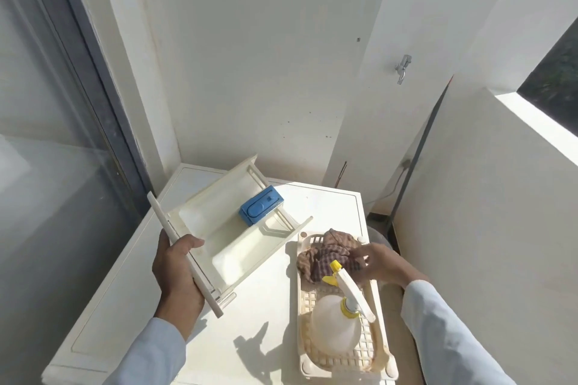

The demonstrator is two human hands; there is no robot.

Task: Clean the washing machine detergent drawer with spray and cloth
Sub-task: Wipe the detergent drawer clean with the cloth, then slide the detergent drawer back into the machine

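Now left hand (175, 272) grips the cream plastic detergent drawer (231, 237) aloft at 9 o'clock; right hand (380, 261), fingers curled on the brown checked cloth (328, 251) in the slatted tray (383, 350), likely fetches it; wiping next.

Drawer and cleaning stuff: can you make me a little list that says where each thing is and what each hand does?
drawer: white detergent drawer, held up tilted over the washing machine top
blue part: blue insert sits in the drawer
left hand: left hand grips the drawer's front panel
right hand: right hand reaches onto the checked cloth
cloth: bunched in the plastic basket
spray: spray bottle lies in the same basket
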